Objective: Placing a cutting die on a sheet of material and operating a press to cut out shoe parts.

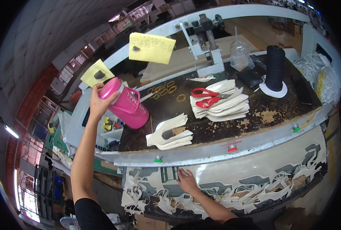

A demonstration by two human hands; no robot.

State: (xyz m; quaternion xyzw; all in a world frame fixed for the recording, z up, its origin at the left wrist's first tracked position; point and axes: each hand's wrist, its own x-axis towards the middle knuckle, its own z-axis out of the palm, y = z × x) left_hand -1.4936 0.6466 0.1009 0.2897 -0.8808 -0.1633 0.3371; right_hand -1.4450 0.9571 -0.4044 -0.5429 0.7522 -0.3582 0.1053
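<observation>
My left hand (98, 102) is closed around the top of a pink tumbler (129, 109) with a side handle. The tumbler tilts over the left end of a dark, worn worktop (140, 136). Lower down, my right hand (187, 181) lies with its fingers stretched out on a white sheet material (231, 168), beside a cut-out gap in it. On the worktop, to the right of the tumbler, is a small stack of forked white cut pieces (174, 141). A larger stack of white pieces (226, 109) carries red-handled scissors (207, 100).
Rubber bands (163, 91) lie behind the stacks. Farther right stand a black thread cone (274, 69) and a clear plastic cup (239, 53). Green buttons (158, 158) and a red button (232, 149) line the machine's front rail. White offcuts (251, 195) hang along the sheet's near edge.
</observation>
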